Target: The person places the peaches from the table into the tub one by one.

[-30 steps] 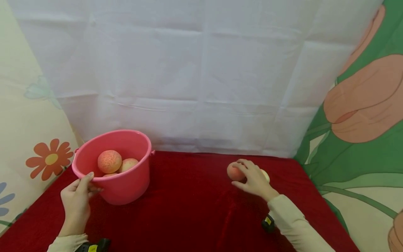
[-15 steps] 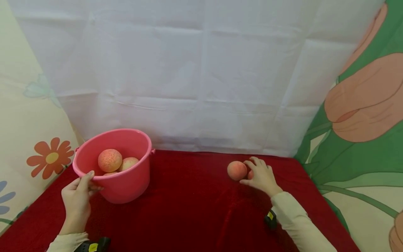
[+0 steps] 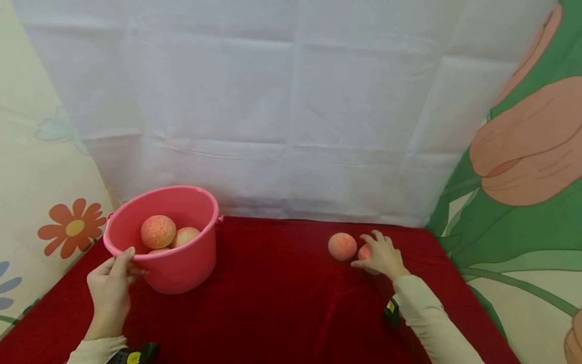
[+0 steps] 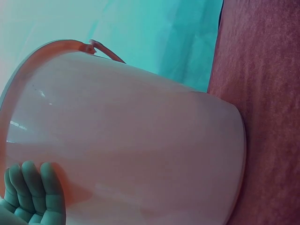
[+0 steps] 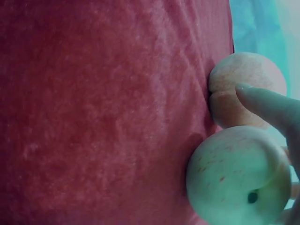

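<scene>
At the left of the head view, my left hand (image 3: 109, 296) pinches the near rim of a pink bucket (image 3: 186, 270), thumb over the edge and fingers against the outer wall. The bucket leans toward me, and several peaches (image 3: 158, 232) lie inside. The left wrist view shows the fingers (image 4: 32, 187) on the bucket's side. On the right, my right hand (image 3: 384, 257) is spread over a peach (image 3: 365, 252), partly hidden by it. Its thumb (image 5: 262, 103) is extended above that peach (image 5: 236, 176) in the right wrist view. Another peach (image 3: 342, 246) lies just left of the hand.
A dark red cloth (image 3: 263, 293) covers the table. A white sheet (image 3: 291, 111) hangs behind it. Printed fabric with flowers (image 3: 73, 227) stands at the left, and a green leaf print (image 3: 514, 232) at the right.
My right hand has moved right, off the left peach and over the other one, whose pink side has come into sight. The left hand and bucket have stayed put.
</scene>
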Available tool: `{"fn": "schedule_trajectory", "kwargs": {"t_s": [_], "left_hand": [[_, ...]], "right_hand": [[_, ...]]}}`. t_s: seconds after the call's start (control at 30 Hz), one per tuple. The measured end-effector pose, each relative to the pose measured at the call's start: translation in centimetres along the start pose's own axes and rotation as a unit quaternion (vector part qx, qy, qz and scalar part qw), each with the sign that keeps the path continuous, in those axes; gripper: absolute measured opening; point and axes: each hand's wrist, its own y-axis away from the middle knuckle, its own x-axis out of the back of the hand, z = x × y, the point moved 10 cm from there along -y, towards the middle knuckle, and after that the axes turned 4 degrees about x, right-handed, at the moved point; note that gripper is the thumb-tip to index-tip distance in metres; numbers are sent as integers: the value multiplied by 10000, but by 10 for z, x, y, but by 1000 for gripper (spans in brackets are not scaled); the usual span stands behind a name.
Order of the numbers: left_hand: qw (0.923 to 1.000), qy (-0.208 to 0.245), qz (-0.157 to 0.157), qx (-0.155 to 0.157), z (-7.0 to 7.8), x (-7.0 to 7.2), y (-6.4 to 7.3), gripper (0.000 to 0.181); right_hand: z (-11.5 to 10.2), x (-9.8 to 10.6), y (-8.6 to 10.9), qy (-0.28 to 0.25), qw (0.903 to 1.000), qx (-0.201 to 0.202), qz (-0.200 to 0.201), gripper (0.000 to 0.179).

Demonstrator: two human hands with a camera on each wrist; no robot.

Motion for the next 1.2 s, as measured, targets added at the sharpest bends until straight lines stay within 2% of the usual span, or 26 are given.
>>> {"fn": "schedule_trajectory", "kwargs": {"t_s": [0.1, 0.23, 0.27, 0.37, 0.5, 0.53, 0.6, 0.77, 0.87, 0.97, 1.2], "left_hand": [[10000, -3, -45, -71, -5, 4, -6, 21], [9995, -49, -175, -246, -36, 23, -39, 25], [9996, -137, -94, -223, -44, 29, -46, 28], [9997, -36, -86, -206, -61, 40, -63, 32], [9988, 25, -330, -356, -63, 39, -67, 25], [9981, 11, -442, -432, -60, 37, -66, 24], [9979, 11, -457, -457, -59, 36, -65, 23], [9998, -6, -12, -182, -66, 43, -67, 33], [9999, 17, 126, -34, -68, 45, -67, 38], [9999, 45, 137, 3, -69, 46, -68, 40], [9998, 115, 85, -134, -67, 44, -67, 39]], "right_hand": [[3, -4, 0, -36, 9999, -106, -122, 83], [5, -5, 0, -40, 9999, -105, -78, 79], [5, -6, 0, -44, 9999, -97, -59, 78], [7, -6, 0, -65, 9999, -77, 27, 73], [9, -5, 1, -111, 9999, -76, 101, 67], [10, -5, 1, -127, 9998, -57, 108, 66], [10, -5, 0, -132, 9998, -11, 118, 63], [7, -4, 0, -111, 9996, 146, 202, 61], [7, -4, 0, -104, 9994, 192, 263, 61], [7, -4, 0, -73, 9992, 240, 306, 61], [8, -1, -1, -9, 9989, 284, 374, 60]]}}
